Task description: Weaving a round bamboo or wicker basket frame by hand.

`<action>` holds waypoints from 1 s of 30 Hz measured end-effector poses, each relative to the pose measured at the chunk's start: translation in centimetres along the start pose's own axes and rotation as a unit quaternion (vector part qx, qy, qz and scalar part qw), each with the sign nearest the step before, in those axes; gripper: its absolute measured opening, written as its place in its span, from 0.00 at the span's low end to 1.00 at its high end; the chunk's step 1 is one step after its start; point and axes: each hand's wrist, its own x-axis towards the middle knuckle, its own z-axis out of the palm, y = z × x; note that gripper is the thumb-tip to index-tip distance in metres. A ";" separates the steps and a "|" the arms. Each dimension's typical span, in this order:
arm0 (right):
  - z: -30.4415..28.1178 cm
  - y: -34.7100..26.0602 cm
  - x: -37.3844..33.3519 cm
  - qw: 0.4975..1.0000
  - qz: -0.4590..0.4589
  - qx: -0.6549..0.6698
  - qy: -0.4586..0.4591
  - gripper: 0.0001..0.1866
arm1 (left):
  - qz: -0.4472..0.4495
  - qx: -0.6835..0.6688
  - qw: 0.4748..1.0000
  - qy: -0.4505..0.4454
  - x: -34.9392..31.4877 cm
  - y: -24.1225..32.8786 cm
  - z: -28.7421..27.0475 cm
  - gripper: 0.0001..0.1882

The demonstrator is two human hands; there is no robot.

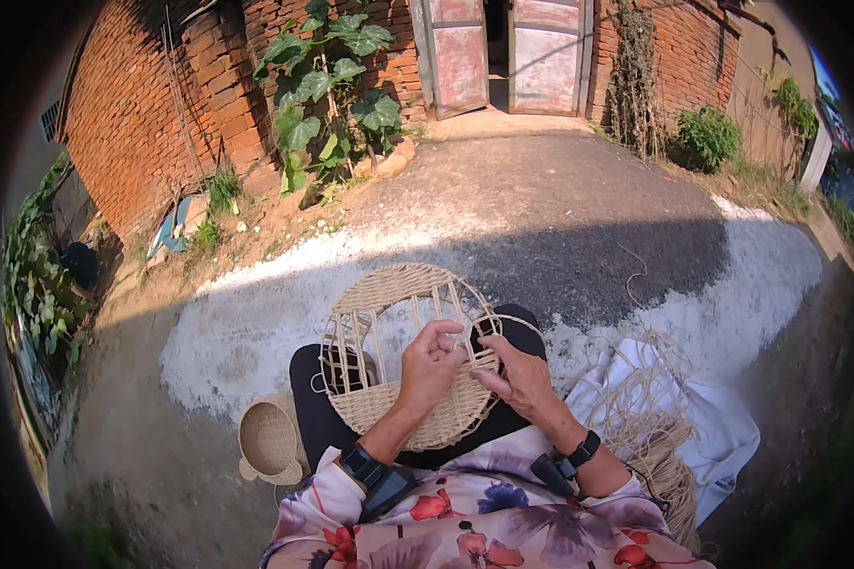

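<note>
A round, flat woven piece (404,287) of tan cord rests on my lap, tilted up against my dark-trousered knees. Its top and bottom are tightly woven; bare spokes with gaps cross the middle. Over its right half, my left hand (433,362) has its fingers curled in a pinch, and what lies in them is too small to make out. Beside it, my right hand (522,381) grips the right edge of the woven piece between thumb and fingers. A loop of cord (527,325) arcs out near that hand.
A small round woven basket (269,440) stands on the ground left of my knee. To my right, a heap of loose tan cord (661,455) lies on a white cloth (726,431). Ahead are a leafy plant (318,85), brick walls and a worn double door (547,57).
</note>
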 end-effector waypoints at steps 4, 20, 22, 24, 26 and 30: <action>0.5 0.8 0.1 1.000 -0.001 -0.007 -0.007 0.25 | -0.086 -0.286 0.951 -0.083 -1.4 3.0 -0.4 0.23; 1.8 1.0 0.1 0.999 -0.026 -0.018 0.037 0.21 | -0.043 0.079 0.996 0.006 1.2 3.0 -7.9 0.10; 2.0 0.8 0.2 0.999 -0.026 -0.009 0.038 0.20 | -0.026 -0.003 1.000 0.003 2.4 1.9 -7.1 0.11; 1.8 0.9 0.2 0.999 -0.025 -0.018 0.034 0.20 | -0.010 0.194 0.981 -0.015 3.1 1.6 -6.0 0.10; 1.7 1.0 0.2 0.999 -0.022 -0.023 0.030 0.20 | 0.096 0.369 0.924 0.016 2.9 1.6 -5.0 0.09; 1.6 0.7 0.2 0.999 -0.019 -0.025 0.040 0.19 | 0.162 0.559 0.809 0.084 2.7 0.6 -3.9 0.07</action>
